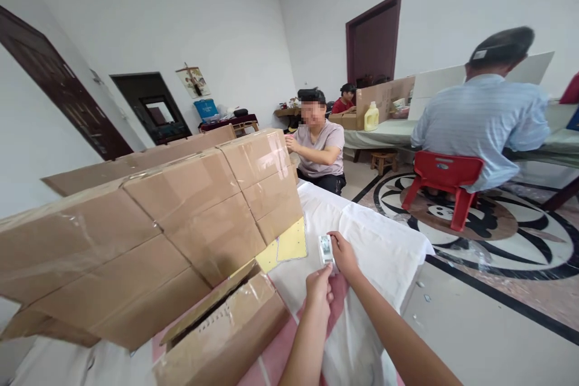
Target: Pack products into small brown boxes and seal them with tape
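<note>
A small white flat item with a grey-green panel (325, 249) is held up over the table; I cannot make out its exact kind. My left hand (319, 287) pinches its lower end, thumb on top and the other fingers curled in. My right hand (344, 257) grips its right side near the upper edge. Beneath the hands lies a white cloth (380, 235) with pink areas. Just beyond to the left, a yellow sheet (292, 241) rests on the cloth.
A tall cardboard partition (194, 211) stands along the left, with an open cardboard box (230, 325) before it. A person (321, 145) sits at the far end. Another person (484, 114) sits on a red chair (447, 172) at the right. A yellow jug (371, 117) stands on the farther table.
</note>
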{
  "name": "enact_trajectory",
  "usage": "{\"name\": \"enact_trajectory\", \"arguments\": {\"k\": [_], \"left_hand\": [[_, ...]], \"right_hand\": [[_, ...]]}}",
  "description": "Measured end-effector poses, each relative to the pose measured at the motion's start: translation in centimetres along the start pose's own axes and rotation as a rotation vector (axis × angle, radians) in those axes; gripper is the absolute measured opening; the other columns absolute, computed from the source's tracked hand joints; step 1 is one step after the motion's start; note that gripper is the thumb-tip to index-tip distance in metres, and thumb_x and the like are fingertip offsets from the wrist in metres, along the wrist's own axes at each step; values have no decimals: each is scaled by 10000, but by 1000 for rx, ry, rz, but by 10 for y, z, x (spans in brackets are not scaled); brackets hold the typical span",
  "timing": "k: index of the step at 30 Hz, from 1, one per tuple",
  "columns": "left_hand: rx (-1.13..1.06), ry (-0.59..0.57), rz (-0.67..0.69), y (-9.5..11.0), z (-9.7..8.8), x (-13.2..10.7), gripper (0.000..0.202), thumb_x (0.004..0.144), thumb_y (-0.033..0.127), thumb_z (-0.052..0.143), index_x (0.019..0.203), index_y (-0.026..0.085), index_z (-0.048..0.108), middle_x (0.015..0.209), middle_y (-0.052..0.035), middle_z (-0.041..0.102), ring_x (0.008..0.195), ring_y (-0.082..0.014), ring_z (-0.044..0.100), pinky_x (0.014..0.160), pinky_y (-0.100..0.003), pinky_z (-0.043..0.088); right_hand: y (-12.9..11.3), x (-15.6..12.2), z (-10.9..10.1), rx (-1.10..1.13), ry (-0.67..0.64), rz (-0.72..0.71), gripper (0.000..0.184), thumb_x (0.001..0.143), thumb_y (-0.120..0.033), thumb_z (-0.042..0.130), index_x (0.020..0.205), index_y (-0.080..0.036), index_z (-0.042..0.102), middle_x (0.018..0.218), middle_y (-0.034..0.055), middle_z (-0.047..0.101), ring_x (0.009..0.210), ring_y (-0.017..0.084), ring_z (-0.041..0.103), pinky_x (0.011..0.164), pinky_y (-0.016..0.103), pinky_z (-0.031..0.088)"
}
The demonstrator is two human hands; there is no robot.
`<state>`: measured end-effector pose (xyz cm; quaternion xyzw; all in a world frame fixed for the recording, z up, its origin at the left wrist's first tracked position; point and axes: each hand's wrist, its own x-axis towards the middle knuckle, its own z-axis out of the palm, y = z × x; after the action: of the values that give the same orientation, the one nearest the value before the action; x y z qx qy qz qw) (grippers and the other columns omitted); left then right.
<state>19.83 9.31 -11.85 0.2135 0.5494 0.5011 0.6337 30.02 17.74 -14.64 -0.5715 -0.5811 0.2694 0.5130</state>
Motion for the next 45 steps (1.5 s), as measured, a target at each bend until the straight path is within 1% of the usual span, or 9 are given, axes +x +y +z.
{"name": "enact_trajectory", "arguments": {"k": [7,12,16,20,25,29,37,41,45], "left_hand": [[64,49,-51,4,3,-1,276,942,367,649,786,150,583,570,97,434,413,-39,316,393,-178,284],[92,105,35,8,-2,-26,291,934,376,657,758,159,578,591,80,482,439,-55,369,432,-199,337],[85,91,295,15,-35,-69,408,760,493,794,659,164,573,518,79,437,441,-69,350,465,-235,298],[115,39,586,31,-89,-119,489,590,594,856,648,173,615,599,21,541,591,-115,468,591,-259,370],[207,42,753,60,-145,-163,594,875,745,473,787,190,666,587,41,424,562,-118,383,575,-264,319],[327,75,829,76,-160,-182,642,918,751,364,795,192,655,575,49,364,557,-124,354,582,-274,299],[588,423,824,82,-162,-202,377,953,538,505,856,204,651,594,32,485,596,-163,474,648,-304,381],[1168,747,958,96,-178,-205,376,973,391,498,1294,235,618,1316,-119,661,1262,-325,536,1066,-490,370],[1535,605,868,100,-200,-191,618,934,421,575,1510,255,426,1556,-94,490,1524,-340,262,1228,-643,72]], "right_hand": [[-4,0,-4,-23,-64,-1,419,914,-515,357,1087,-235,616,948,82,720,873,275,673,818,403,513],[-19,8,-10,4,-70,25,419,835,-501,397,1039,-209,619,986,130,704,942,314,662,870,474,517],[-40,-1,-20,35,-27,9,487,794,-504,464,1112,-168,614,1192,200,660,1053,336,651,877,486,533],[-88,-43,-35,115,-230,-142,400,834,-544,545,999,-205,678,1120,127,699,1021,285,663,829,401,550],[-180,-95,-35,297,-699,-278,348,900,-527,602,995,-214,721,970,73,718,801,203,659,675,326,513],[-229,-115,-24,197,-898,-405,325,895,-473,658,1080,-217,732,1036,68,729,855,194,660,724,317,512],[-268,-127,-25,105,-682,-816,257,996,-384,554,853,-212,680,890,65,670,862,209,625,785,357,508],[-286,-108,-34,32,-725,-843,307,990,-460,565,841,-222,691,1072,89,662,1056,268,604,977,468,464],[-287,-86,-11,-23,-958,-828,299,986,-459,563,863,-224,701,1245,73,611,1214,278,549,1087,519,397]]}}
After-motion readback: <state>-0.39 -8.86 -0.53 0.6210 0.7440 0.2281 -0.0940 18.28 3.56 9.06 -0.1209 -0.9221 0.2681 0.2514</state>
